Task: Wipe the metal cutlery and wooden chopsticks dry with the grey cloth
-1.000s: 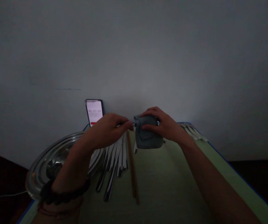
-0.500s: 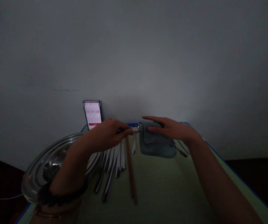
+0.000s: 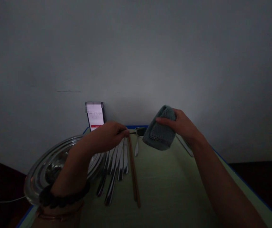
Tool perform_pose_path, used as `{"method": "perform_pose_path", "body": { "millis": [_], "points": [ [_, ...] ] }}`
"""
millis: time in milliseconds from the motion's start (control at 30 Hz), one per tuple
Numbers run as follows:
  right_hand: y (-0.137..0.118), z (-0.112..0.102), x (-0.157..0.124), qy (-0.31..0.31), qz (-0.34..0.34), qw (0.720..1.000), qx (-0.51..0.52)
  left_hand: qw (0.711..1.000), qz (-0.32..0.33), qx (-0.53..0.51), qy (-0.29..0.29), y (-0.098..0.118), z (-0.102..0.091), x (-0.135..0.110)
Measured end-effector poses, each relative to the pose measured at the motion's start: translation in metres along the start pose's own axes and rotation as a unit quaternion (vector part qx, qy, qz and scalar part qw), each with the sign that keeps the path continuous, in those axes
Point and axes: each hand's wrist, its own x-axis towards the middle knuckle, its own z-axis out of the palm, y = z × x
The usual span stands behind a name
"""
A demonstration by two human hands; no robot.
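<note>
My left hand [image 3: 113, 136] pinches the thin handle of a metal spoon [image 3: 140, 131], whose dark oval bowl points right. My right hand [image 3: 180, 123] grips a folded grey-green cloth [image 3: 161, 133], thumb across its front and fingers behind. The cloth's lower left side is close by the spoon's bowl; whether they touch I cannot tell. Under the spoon lies a smaller piece of cutlery [image 3: 136, 148] with a pale handle. A pair of brown chopsticks [image 3: 134, 177] rests below my left fingertips, and several metal knives [image 3: 113, 177] are spread left of them.
A large shiny metal basin [image 3: 35, 177] stands at the left, partly behind my left forearm. A phone [image 3: 96, 117] showing a timer leans on the wall [image 3: 136, 63]. Another metal utensil [image 3: 185, 146] lies beside my right wrist. The table [image 3: 164, 190] has a blue edge.
My right hand has lifted the cloth off the spoon's bowl and tilted it up, its fingers now closed on it. My left hand has shifted slightly left with the spoon.
</note>
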Motion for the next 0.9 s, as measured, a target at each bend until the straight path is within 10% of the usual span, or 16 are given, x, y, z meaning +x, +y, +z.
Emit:
{"method": "perform_pose_path", "body": {
  "millis": [333, 900],
  "points": [
    [-0.003, 0.023, 0.002, -0.065, 0.048, 0.995, 0.052, 0.978, -0.129, -0.131, 0.103, 0.013, 0.008, 0.016],
    [-0.005, 0.041, 0.002, -0.097, 0.075, 0.991, 0.046, 0.942, -0.018, -0.334, 0.022, 0.005, 0.024, 0.02]
  ]
}}
